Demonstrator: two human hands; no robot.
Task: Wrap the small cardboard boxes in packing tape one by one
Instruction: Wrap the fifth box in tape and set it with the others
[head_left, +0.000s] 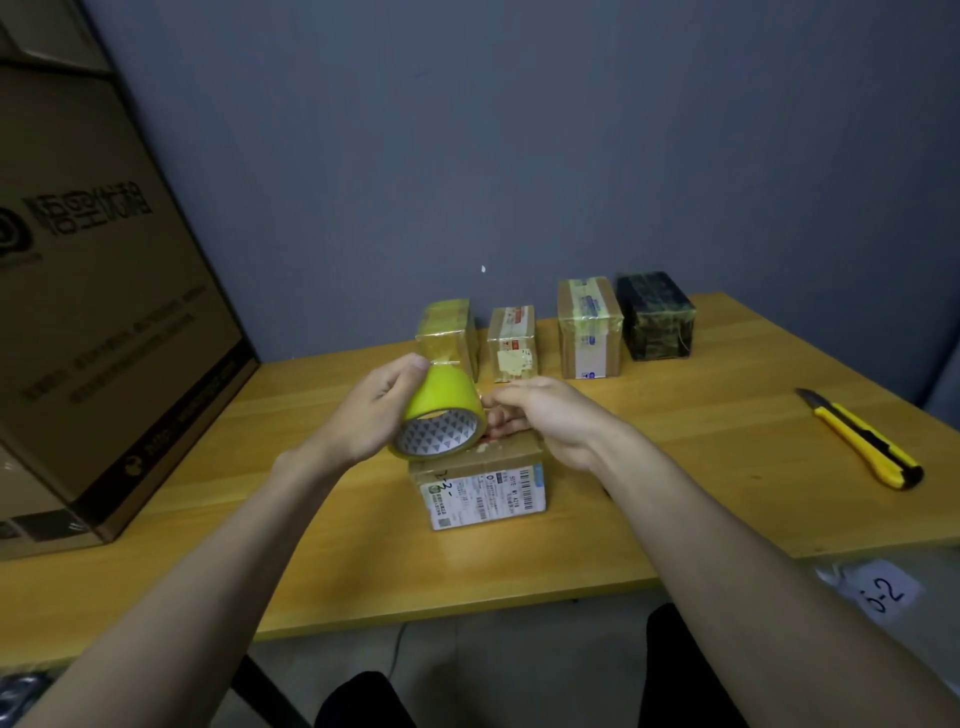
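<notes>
Five small boxes stand on the table (675, 467). Four of them form a row along the far edge: a yellowish taped box (448, 332), a box with red-marked labels (513, 344), a taller taped box (589, 328) and a dark box (655, 315). The fifth, a box with a printed label (485, 491), sits nearer the front edge. There is one roll of yellow tape (441, 418), one yellow utility knife (862, 439) near the right edge, and one large carton (93, 291) at the left edge. Two hands are in view.
</notes>
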